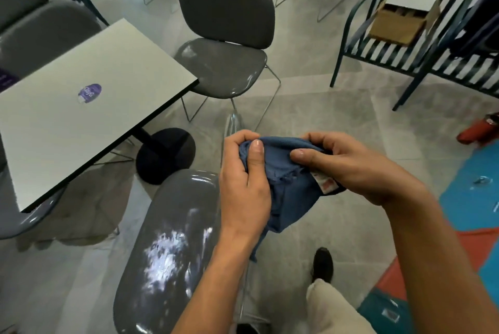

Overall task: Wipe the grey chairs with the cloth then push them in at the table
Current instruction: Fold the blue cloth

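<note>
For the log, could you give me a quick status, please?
Both hands, left hand and right hand, grip the blue cloth. Nearest grey chair unwiped, away from table.

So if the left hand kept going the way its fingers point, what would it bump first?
The left hand grips the blue cloth, knuckles aimed up-frame. Beyond lies bare grey floor, then probably the far glossy grey chair; depth is unclear.

A cardboard box (397,24) sits behind dark railings (405,61); a red cylinder (479,129) lies on the grey floor (337,106) near teal-and-orange markings (469,198)
</note>
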Motion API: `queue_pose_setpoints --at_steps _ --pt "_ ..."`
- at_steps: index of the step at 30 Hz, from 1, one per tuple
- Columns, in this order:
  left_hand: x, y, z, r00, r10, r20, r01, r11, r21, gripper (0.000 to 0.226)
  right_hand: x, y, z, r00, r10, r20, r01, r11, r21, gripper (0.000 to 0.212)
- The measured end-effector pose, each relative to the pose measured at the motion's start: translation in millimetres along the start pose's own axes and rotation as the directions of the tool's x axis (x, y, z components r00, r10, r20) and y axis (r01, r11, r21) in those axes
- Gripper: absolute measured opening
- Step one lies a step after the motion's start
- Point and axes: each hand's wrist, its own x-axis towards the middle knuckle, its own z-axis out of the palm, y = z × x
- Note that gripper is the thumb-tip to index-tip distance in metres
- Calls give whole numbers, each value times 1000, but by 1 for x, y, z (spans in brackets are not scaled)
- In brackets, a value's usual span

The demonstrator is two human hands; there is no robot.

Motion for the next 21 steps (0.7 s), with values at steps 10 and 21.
queue_pose_setpoints --at_steps 10,21 --pt "75 5 119 999 -45 -10 46 999 17 14 51 -1 -126 999 44 9 -44 999 -16 26" --pt "154 -11 196 991 -53 121 63 995 -81 11 93 6 -211 992 82 -92 -79 996 26 14"
